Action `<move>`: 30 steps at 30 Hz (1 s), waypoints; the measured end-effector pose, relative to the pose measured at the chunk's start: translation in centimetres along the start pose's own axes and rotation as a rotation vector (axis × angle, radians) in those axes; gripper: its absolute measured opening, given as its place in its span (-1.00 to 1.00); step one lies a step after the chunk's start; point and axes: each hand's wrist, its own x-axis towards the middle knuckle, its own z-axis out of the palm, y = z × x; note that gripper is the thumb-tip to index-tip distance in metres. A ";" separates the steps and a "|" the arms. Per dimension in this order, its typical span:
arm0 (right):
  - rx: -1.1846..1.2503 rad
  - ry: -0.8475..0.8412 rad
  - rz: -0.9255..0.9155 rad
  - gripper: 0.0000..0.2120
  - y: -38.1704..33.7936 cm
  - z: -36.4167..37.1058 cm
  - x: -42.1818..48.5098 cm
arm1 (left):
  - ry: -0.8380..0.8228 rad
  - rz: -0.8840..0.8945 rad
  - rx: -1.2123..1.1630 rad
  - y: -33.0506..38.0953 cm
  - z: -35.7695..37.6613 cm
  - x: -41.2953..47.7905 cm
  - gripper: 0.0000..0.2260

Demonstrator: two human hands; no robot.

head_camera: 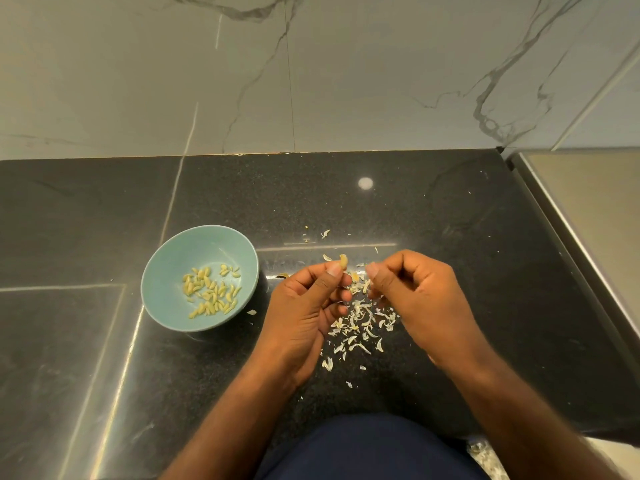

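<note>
Seed sits pinched at the fingertips of left grip, protruding upward; right grip curls just beside it, contents indiscernible.

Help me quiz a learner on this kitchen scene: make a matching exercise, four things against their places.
Things:
1 peeled seeds
2 husks
3 single seed
4 bowl

Places:
A pinched at the fingertips of the left hand
B standing on the counter, left of the left hand
C inside the bowl
D scattered loose on the counter

Pairs: 1-C, 2-D, 3-A, 4-B
</note>
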 end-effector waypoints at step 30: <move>-0.350 -0.086 -0.348 -0.83 -0.2 0.3 0.0 | 0.056 0.541 0.839 0.1 -0.5 -0.8 -0.85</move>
